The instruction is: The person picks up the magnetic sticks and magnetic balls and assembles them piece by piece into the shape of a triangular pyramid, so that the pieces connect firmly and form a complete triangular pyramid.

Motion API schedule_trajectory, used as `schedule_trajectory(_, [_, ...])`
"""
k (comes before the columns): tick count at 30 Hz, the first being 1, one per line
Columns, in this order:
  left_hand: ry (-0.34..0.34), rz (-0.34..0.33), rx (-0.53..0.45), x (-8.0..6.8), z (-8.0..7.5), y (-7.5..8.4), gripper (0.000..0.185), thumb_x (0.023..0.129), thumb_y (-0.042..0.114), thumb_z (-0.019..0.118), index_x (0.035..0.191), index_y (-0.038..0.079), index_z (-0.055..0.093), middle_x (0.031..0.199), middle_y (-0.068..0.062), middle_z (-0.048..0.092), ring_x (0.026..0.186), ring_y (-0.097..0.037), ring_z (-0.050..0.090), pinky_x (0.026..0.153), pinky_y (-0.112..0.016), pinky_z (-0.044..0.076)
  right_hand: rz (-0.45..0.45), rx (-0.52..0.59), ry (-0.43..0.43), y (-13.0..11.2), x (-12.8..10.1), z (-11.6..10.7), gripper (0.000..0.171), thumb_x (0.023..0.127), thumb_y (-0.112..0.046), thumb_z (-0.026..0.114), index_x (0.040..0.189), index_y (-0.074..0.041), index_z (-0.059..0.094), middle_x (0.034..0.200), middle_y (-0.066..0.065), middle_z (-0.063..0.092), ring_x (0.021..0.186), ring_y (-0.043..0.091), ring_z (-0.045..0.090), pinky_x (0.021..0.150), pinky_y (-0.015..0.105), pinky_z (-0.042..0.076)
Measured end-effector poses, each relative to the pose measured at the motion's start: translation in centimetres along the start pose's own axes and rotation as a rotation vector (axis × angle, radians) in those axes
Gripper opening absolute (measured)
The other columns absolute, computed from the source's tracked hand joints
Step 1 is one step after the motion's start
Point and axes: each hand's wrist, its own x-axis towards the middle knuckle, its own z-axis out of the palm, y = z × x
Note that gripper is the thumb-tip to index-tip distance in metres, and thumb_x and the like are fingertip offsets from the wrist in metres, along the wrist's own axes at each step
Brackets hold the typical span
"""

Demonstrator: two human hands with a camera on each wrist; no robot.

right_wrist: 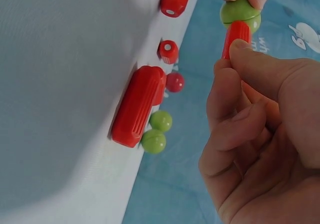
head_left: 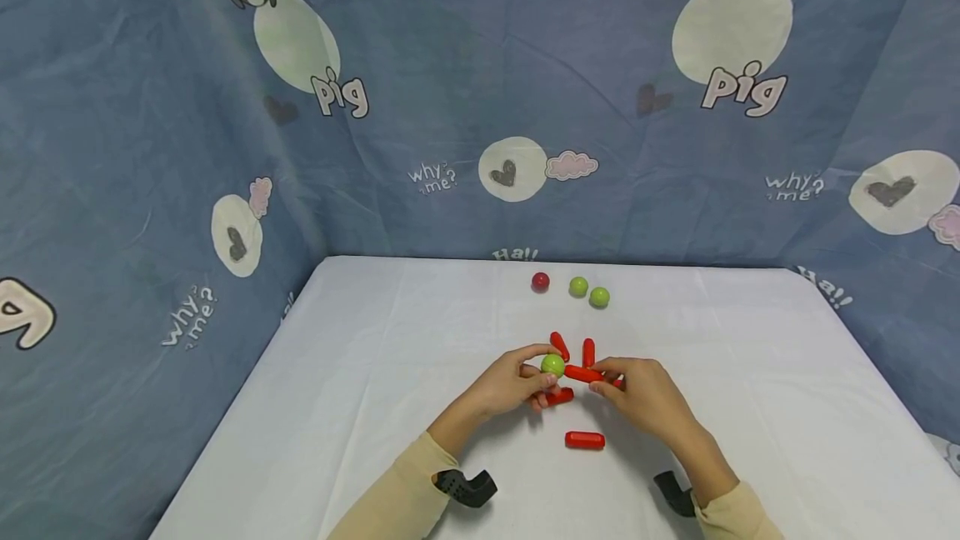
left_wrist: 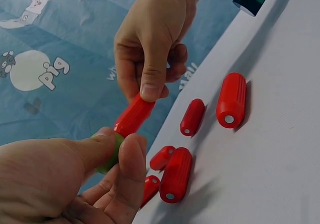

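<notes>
Between the thumb and fingers of my left hand (head_left: 504, 387) is a green ball (head_left: 552, 366), glossy with a groove round it. My right hand (head_left: 647, 397) pinches a ribbed red rod (head_left: 582, 373) by one end. The rod's other end meets the ball, as the right wrist view shows on the ball (right_wrist: 237, 9) and the rod (right_wrist: 239, 33). Both are held above the white table. Below the hands lie several more red rods, among them a nearer one (head_left: 585, 440) and one beside the left fingers (head_left: 560, 396). Silver dots mark the rod ends, as on this rod (left_wrist: 231, 101).
Toward the table's far edge sit a red ball (head_left: 540, 282) and two green balls, one left (head_left: 578, 287) and one right (head_left: 599, 297). Two red rods, one slanted (head_left: 559, 346) and one straight (head_left: 588, 353), lie just beyond the hands. A blue printed curtain (head_left: 450, 90) hangs behind the table.
</notes>
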Motion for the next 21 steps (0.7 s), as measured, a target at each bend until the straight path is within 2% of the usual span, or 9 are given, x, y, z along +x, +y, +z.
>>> schedule_trajectory(12, [0.001,-0.002,0.0,-0.05,0.14,0.07,0.049,0.097,0.013,0.07,0.144,0.013,0.056,0.095,-0.016,0.077,0.06,-0.012,0.064,0.062,-0.023,0.056,0.004,0.003,-0.002,-0.07,-0.11,0.05,0.029,0.085,-0.018,0.083,0.112,-0.009,0.078,0.082,-0.003,0.071,0.065,0.011,0.052,0.056,0.022,0.044])
schedule_trajectory(21, [0.004,0.01,-0.01,0.08,0.22,-0.04,0.046,0.099,0.014,0.068,0.144,0.015,0.057,0.091,-0.011,0.075,0.062,-0.012,0.065,0.062,-0.023,0.056,0.008,0.026,-0.039,0.07,-0.15,0.15,0.025,0.086,-0.016,0.082,0.109,-0.009,0.077,0.074,-0.004,0.065,0.061,0.011,0.051,0.053,0.022,0.042])
